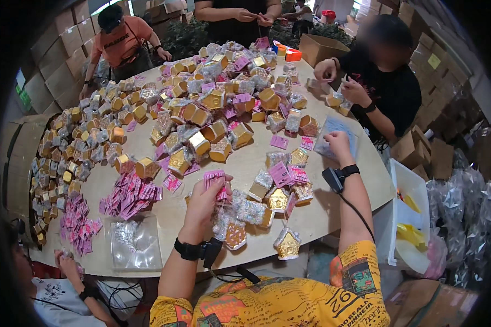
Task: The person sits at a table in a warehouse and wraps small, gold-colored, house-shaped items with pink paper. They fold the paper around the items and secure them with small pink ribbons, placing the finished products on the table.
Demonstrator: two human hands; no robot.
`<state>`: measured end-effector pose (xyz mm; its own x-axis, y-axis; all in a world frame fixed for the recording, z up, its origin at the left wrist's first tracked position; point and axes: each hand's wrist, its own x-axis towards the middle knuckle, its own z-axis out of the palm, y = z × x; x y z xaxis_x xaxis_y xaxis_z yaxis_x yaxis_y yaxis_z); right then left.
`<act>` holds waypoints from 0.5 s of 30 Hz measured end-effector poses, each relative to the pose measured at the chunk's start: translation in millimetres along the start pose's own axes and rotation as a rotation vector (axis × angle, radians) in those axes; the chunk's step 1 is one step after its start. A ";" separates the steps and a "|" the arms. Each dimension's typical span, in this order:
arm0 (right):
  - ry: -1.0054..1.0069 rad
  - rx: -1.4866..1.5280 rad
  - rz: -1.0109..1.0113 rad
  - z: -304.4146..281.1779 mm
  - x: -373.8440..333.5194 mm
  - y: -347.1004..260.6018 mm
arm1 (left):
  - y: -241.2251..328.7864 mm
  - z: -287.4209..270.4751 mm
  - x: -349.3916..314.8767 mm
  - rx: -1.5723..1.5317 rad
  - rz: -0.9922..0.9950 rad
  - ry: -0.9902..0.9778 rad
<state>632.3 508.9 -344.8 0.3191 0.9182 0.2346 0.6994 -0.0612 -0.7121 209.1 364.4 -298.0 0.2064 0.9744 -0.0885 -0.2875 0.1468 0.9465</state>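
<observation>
My left hand [201, 204] is closed round a small bundle of pink printed tags [215, 182], held above the near part of the table. Just beside and below it lie small gold house ornaments with glittery white roofs, one of them [235, 235] right by my wrist. To the right, my right hand [339, 146] reaches into a shallow clear tray [350, 131] with a bluish bottom. Its fingers are bent together, and what they pinch, if anything, is too small to make out. Between my hands, more ornaments [278, 200] lie with pink tags [281, 174] against them.
A large heap of ornaments [199, 143] covers the table's middle and left. Piles of pink tags [128, 197] and a clear plastic box [136, 245] lie at near left. Co-workers stand around the table [256, 158]. A white bin [406, 218] stands at right, near cartons.
</observation>
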 end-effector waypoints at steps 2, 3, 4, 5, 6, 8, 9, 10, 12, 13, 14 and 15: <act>0.061 0.089 -0.021 -9.3 1.3 -1.3 | -1.5 -0.2 1.4 0.006 -0.002 -0.008; 0.039 0.108 0.024 -16.2 2.2 -1.3 | -1.7 0.1 1.0 -0.003 -0.015 -0.003; 0.059 0.166 0.026 -21.7 2.7 -4.8 | -0.5 1.6 2.0 -0.013 -0.022 -0.005; 0.081 0.223 0.030 -26.1 2.0 -7.6 | -0.2 3.0 3.1 -0.022 -0.030 -0.009; 0.106 0.279 0.034 -30.8 0.5 -9.6 | -2.2 2.0 2.0 -0.011 -0.039 -0.010; 0.125 0.240 0.022 -42.1 4.9 -15.6 | -4.6 -1.6 3.3 0.013 -0.032 -0.037; 0.131 0.225 0.019 -45.2 7.1 -18.0 | -7.3 -2.1 5.3 0.014 0.002 -0.017; 0.123 0.254 0.030 -47.7 9.6 -24.6 | -6.8 -3.3 4.2 0.007 -0.007 -0.010; 0.114 0.315 0.058 -57.0 13.3 -34.7 | -3.2 -1.2 3.0 -0.002 -0.028 -0.003; 0.091 0.357 0.086 -59.4 14.2 -43.8 | 0.8 -1.1 1.9 0.019 -0.014 0.002; 0.066 0.399 0.112 -63.0 14.3 -52.6 | 1.5 -1.9 1.2 0.015 -0.006 0.008; 0.038 0.441 0.137 -66.6 16.0 -62.4 | 1.9 -2.7 0.6 0.010 0.003 0.016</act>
<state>636.3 501.3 -252.5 0.4187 0.8977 0.1374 0.3129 -0.0005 -0.9498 206.2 365.7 -297.1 0.1908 0.9775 -0.0900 -0.2792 0.1419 0.9497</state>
